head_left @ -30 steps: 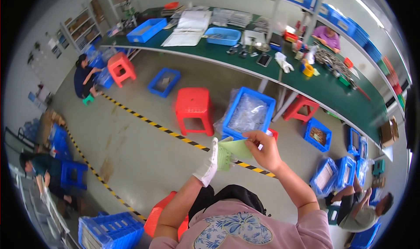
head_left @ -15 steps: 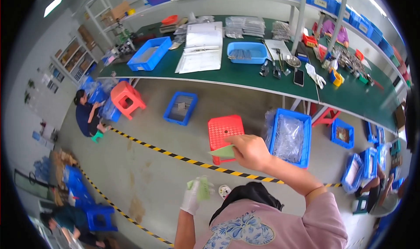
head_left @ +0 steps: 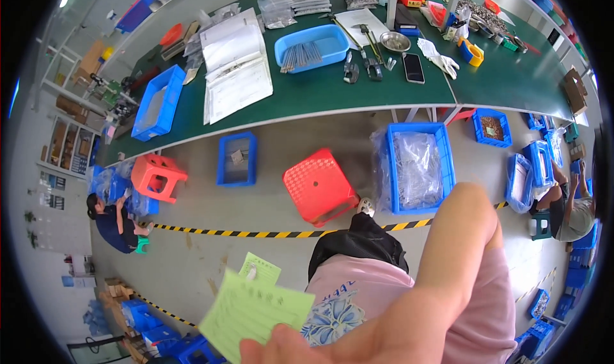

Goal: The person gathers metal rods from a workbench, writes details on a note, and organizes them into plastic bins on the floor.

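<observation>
We see light green on the front slip (head_left: 246, 313) at lower left, pink on the shirt (head_left: 378, 288) at lower centre with its blue floral print (head_left: 332, 320), red on the stool (head_left: 320, 188) mid-frame, black and yellow stripes on the floor tape (head_left: 281, 235), dark green on the tabletop (head_left: 320, 98) above.

I am facing a green-topped table (head_left: 320, 98), where a light-blue tray (head_left: 332, 39) is holding thin grey rods (head_left: 302, 57), white papers (head_left: 238, 66) are lying open to its left, and a metal bowl (head_left: 395, 41), a phone (head_left: 414, 68) and a white glove (head_left: 438, 58) are resting to its right. Below, I am seeing a red stool (head_left: 323, 185) standing near a blue crate (head_left: 449, 159) of clear plastic (head_left: 416, 156), while black-and-yellow tape (head_left: 288, 234) is running across the floor (head_left: 272, 204). To my left, a person (head_left: 115, 226) in dark clothes is sitting on a small green stool (head_left: 142, 245).
</observation>
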Tool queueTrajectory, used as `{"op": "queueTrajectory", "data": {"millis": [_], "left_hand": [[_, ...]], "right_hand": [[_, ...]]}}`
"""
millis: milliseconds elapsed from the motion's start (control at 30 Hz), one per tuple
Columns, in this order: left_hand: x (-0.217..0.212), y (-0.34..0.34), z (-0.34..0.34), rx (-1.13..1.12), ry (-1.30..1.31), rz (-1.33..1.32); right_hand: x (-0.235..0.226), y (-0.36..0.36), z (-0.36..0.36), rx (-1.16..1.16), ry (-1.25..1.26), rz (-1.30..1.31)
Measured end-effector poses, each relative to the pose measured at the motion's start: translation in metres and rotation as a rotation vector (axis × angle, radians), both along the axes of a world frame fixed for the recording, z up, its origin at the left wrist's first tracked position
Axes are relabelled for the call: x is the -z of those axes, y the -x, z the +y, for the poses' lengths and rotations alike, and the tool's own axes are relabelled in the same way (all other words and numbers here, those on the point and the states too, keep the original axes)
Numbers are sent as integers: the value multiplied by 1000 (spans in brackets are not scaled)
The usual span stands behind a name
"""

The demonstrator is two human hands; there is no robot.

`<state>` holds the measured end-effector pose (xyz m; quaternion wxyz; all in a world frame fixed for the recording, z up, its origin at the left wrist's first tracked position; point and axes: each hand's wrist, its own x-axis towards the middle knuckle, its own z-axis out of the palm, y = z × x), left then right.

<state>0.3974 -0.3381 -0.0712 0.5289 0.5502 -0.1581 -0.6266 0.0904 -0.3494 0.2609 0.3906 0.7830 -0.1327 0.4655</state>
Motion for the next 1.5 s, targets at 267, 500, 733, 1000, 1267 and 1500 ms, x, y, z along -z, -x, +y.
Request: {"op": "queueTrajectory", "data": {"millis": [267, 500, 733, 1000, 1267, 1500], "left_hand": [[-16, 75, -99, -90, -87, -119], [-8, 83, -222, 228, -186, -327], [4, 42, -349, 188, -199, -221], [-12, 87, -448, 424, -108, -239], [-33, 255, -534, 679, 137, -358], [-2, 320, -568, 825, -49, -491]], "right_hand": [[118, 123, -125, 369, -643, -519], [309, 124, -227, 562, -990, -524], [397, 109, -280, 706, -1401, -104], [397, 126, -268, 854, -1406, 65], [411, 110, -271, 641, -1514, -53], [412, 152, -292, 296, -1522, -28]]}}
